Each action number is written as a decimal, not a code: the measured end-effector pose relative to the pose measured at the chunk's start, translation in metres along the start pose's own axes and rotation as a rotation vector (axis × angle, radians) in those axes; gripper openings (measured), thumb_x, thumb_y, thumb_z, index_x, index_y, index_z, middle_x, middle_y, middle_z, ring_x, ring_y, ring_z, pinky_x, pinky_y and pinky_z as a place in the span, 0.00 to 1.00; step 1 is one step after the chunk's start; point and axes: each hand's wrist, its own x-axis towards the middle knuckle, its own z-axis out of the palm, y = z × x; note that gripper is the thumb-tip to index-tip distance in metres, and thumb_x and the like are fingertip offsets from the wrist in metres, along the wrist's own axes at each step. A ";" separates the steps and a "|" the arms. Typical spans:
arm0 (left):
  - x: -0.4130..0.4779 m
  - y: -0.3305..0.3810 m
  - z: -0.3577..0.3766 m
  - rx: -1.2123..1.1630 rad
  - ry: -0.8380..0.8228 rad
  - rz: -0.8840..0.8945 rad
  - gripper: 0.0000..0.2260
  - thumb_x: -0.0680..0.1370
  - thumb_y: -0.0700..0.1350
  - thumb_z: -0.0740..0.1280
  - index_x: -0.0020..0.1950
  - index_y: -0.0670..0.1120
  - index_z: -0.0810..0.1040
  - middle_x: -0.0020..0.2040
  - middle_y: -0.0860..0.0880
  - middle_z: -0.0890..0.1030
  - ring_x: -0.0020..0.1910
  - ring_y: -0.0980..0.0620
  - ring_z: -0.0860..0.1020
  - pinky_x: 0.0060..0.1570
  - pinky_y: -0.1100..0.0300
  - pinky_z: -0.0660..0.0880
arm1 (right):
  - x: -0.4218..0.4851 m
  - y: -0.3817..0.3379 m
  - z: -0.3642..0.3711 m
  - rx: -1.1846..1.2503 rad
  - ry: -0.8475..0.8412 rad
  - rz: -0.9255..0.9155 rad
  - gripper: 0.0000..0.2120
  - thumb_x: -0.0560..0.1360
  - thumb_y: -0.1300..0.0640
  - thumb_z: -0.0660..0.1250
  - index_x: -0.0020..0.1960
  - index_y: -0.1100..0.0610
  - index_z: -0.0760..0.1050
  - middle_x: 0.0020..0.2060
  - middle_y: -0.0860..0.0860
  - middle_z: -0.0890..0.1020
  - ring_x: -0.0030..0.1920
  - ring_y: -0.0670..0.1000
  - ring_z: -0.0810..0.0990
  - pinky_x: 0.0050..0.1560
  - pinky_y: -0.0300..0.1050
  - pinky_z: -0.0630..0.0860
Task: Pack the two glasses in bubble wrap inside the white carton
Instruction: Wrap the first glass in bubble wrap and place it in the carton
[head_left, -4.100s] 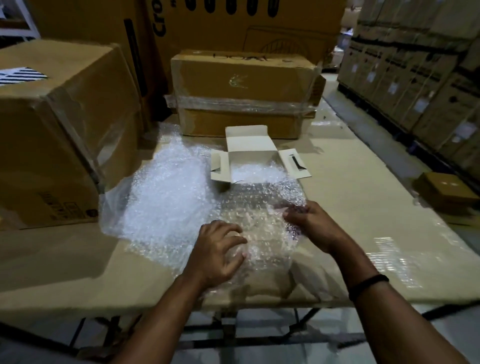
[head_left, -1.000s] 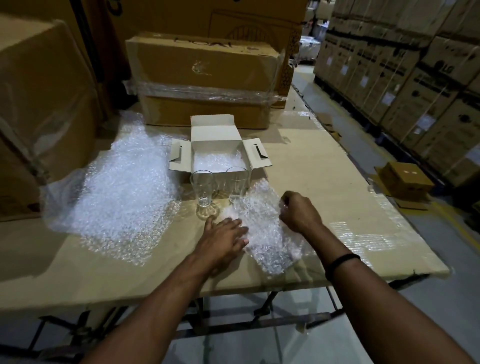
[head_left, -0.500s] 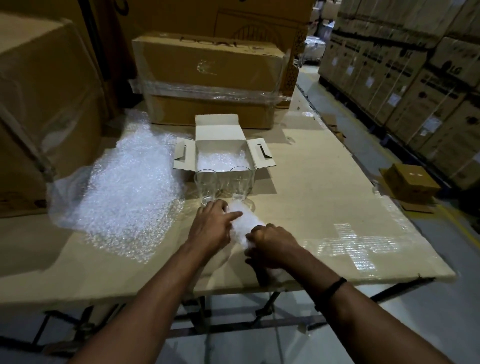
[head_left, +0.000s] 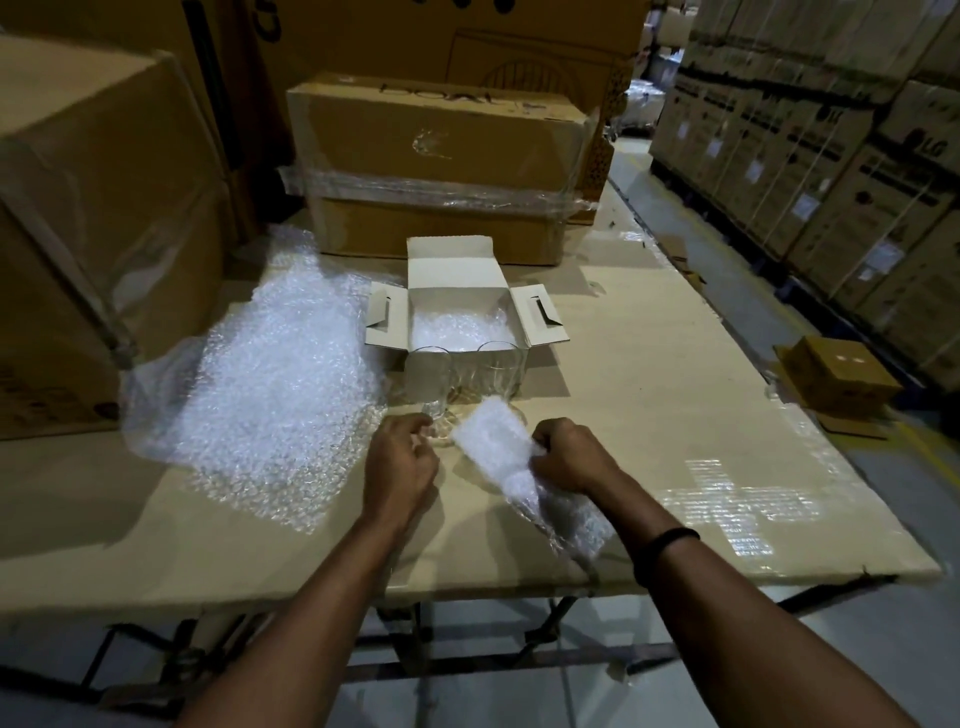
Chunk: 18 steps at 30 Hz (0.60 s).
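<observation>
The white carton (head_left: 457, 280) stands open at the table's middle, with bubble wrap lying inside it. Two clear glasses stand upright just in front of it, the left glass (head_left: 428, 376) and the right glass (head_left: 500, 370). My left hand (head_left: 400, 465) has its fingers curled round the foot of the left glass. My right hand (head_left: 569, 457) grips a small folded piece of bubble wrap (head_left: 493, 441). The piece runs from the right glass's foot back under my wrist.
A large loose sheet of bubble wrap (head_left: 275, 379) covers the table's left part. Big brown cartons (head_left: 441, 156) stand behind and on the left (head_left: 93, 234). The cardboard-covered table (head_left: 649, 415) ends close at the front. A small brown box (head_left: 836, 374) sits on the floor to the right.
My left hand has left the small bubble wrap piece and moved to the left glass's foot. My right hand has moved right, still gripping the piece.
</observation>
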 end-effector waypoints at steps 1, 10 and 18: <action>0.003 0.001 -0.003 -0.061 0.078 -0.071 0.16 0.73 0.32 0.66 0.59 0.44 0.79 0.54 0.46 0.77 0.50 0.47 0.77 0.46 0.61 0.70 | 0.000 0.000 -0.004 0.027 0.012 -0.015 0.09 0.69 0.61 0.65 0.34 0.53 0.66 0.34 0.52 0.76 0.40 0.57 0.76 0.32 0.42 0.65; 0.057 0.004 0.006 -0.261 -0.083 -0.239 0.26 0.70 0.41 0.78 0.65 0.47 0.73 0.56 0.53 0.78 0.53 0.53 0.76 0.43 0.64 0.72 | -0.016 -0.012 -0.019 0.824 0.005 -0.042 0.06 0.77 0.69 0.63 0.48 0.60 0.74 0.33 0.57 0.78 0.31 0.54 0.73 0.23 0.39 0.69; 0.052 -0.031 -0.012 -0.221 -0.218 -0.161 0.19 0.70 0.38 0.76 0.59 0.49 0.76 0.48 0.52 0.82 0.47 0.50 0.80 0.42 0.61 0.77 | -0.024 -0.049 -0.030 1.450 -0.167 -0.043 0.17 0.74 0.79 0.55 0.57 0.68 0.74 0.35 0.53 0.83 0.34 0.46 0.82 0.34 0.34 0.77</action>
